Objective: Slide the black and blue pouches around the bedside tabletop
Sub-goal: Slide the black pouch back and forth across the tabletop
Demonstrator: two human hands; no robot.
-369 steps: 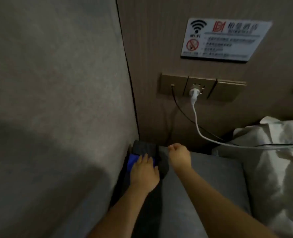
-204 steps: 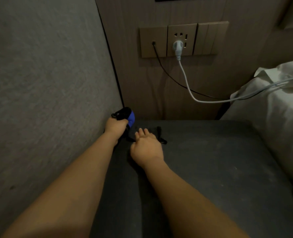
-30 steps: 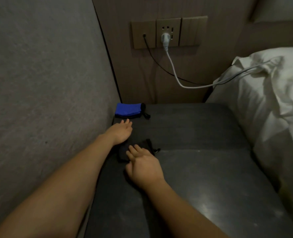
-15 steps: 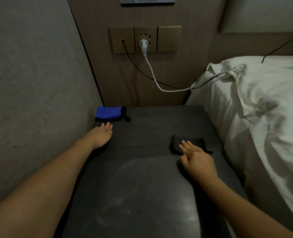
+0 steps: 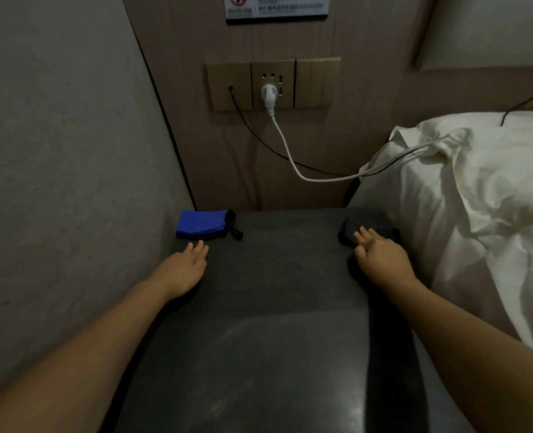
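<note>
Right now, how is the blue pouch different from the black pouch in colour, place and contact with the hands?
The blue pouch is bright blue with dark trim; the black pouch is black all over. The blue pouch lies in the far left corner of the tabletop by the wall; the black pouch lies in the far right corner by the bed. The left hand rests just short of the blue pouch; the right hand has straight fingers on the black pouch. Both lie flat.

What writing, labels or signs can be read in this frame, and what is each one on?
Wall placard: only its lower part shows; several lines of small print, too blurred to read.
Same placard, left end: a red no-smoking symbol, cut off by the top edge.
Socket panel: no readable marking.
Blue pouch, black pouch, tabletop: no text visible.
</note>
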